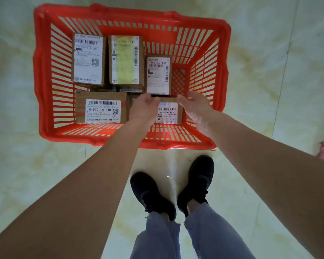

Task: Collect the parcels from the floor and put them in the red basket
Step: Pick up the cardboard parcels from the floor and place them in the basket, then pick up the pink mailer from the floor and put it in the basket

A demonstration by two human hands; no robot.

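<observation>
Both bare forearms reach forward from the bottom edge toward twelve o'clock, meeting over the near side of the basket; the left hand [145, 107] hangs with fingers loosely curled and gripping nothing, its knuckles covering the left part of a small brown cardboard parcel with a white label [169, 111]; the right hand [195, 105] hovers at that parcel's three o'clock side, fingers relaxed and slightly bent, and whether the fingertips touch the carton I cannot tell; that parcel lies flat in the basket's near right part. At nine o'clock of the hands lies a wide brown parcel labelled J6-S10 [101, 107], flat against the near wall; at twelve o'clock sits a narrow brown parcel numbered 866 303 666 [158, 74]; further toward eleven o'clock rest a brown parcel with a yellowed label [126, 59] and, just beside it at its nine o'clock, a brown parcel with a white barcode label [88, 58]; all five lie inside the red slotted plastic basket [43, 75], which stands on the pale glossy tiled floor [269, 62]. Toward six o'clock, two black shoes [151, 193] and grey trouser legs [204, 230] stand on the tiles just short of the basket's near rim.
</observation>
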